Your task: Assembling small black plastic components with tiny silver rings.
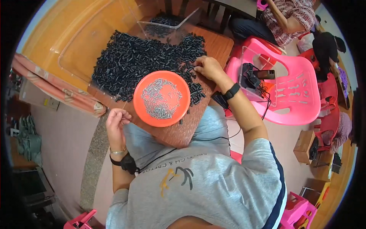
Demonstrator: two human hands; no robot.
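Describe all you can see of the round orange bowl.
The orange bowl is round and smooth and looks like plastic. It sits open side up over the brown board, at the near edge of the heap of black pieces. Small silvery pieces lie scattered inside, with bare patches between them. The left hand and right hand are both clear of it; its underside is hidden.
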